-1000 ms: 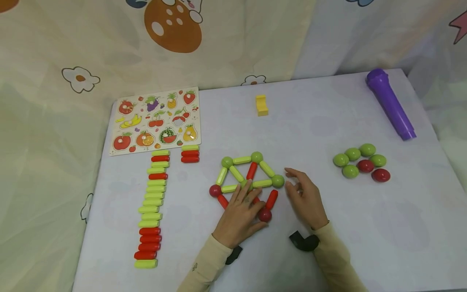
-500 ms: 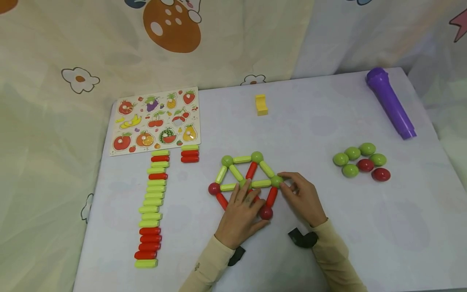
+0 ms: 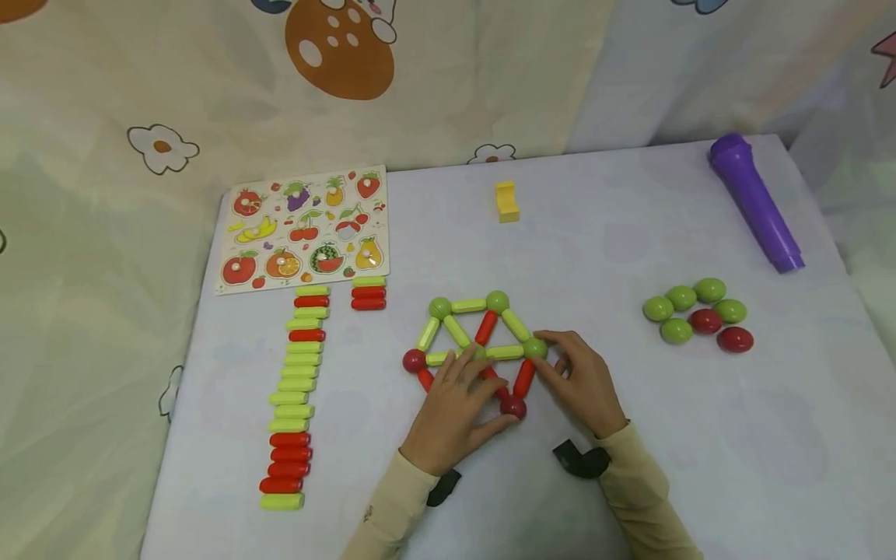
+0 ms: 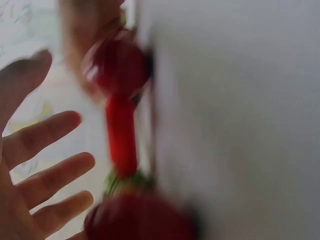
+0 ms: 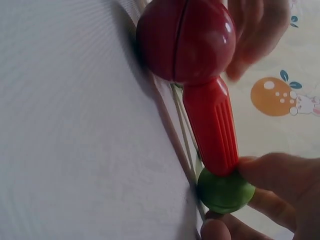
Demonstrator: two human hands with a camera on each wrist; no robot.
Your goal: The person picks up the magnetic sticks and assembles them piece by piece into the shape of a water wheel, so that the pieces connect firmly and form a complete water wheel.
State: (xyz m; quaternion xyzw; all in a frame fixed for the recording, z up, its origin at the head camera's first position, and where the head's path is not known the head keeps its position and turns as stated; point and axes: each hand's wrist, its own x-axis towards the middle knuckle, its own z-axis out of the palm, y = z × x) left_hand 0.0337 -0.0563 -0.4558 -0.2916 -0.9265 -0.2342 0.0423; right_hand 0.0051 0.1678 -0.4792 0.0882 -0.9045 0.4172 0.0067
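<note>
A flat frame of rods and balls lies on the table, with several green balls, such as the top one (image 3: pixel 498 301), joined by light green rods (image 3: pixel 469 306) and red rods. My right hand (image 3: pixel 586 383) pinches the green ball (image 5: pixel 225 191) at the frame's right corner. A red rod (image 5: pixel 212 125) runs from it to a red ball (image 3: pixel 513 407). My left hand (image 3: pixel 451 420) is spread over the lower left of the frame, hiding part of it. In the left wrist view its fingers (image 4: pixel 55 170) are straight and stand apart from the blurred red ball (image 4: pixel 117 67).
A column of green and red rods (image 3: pixel 297 372) runs down the left, beside a short stack (image 3: pixel 368 293). Behind them lies a fruit puzzle board (image 3: pixel 304 229). Loose balls (image 3: pixel 705 320) and a purple toy microphone (image 3: pixel 757 204) lie right; a yellow block (image 3: pixel 507 202) lies at the back.
My right hand has moved left and taken hold of the green corner ball. The red rod's upper end, apart from that ball before, now meets it. My left hand has shifted only slightly.
</note>
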